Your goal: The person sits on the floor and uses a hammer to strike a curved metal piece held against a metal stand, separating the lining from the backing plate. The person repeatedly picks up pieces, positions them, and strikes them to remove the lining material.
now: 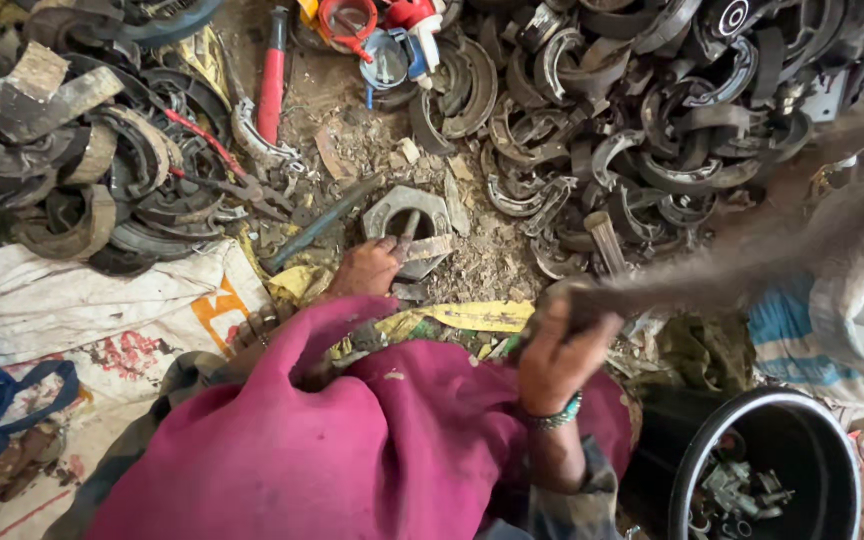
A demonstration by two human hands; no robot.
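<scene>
Magenta cloth point(352, 450) nearest; right hand point(562, 355) fingers clenched around blurred hammer handle point(752, 265), left hand point(367, 268) fingers pinching chisel point(407, 232) on hexagonal block point(407, 212).

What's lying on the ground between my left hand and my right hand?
In the head view, between the left hand and the right hand lies a crumpled yellow strip on debris-strewn ground.

Dirt floor point(492, 265) littered with debris and chips. Heaps of curved metal brake shoes point(652, 110) across the back, white sacks point(82, 300) left, black bucket point(767, 405) lower right. Flat daylight.
</scene>
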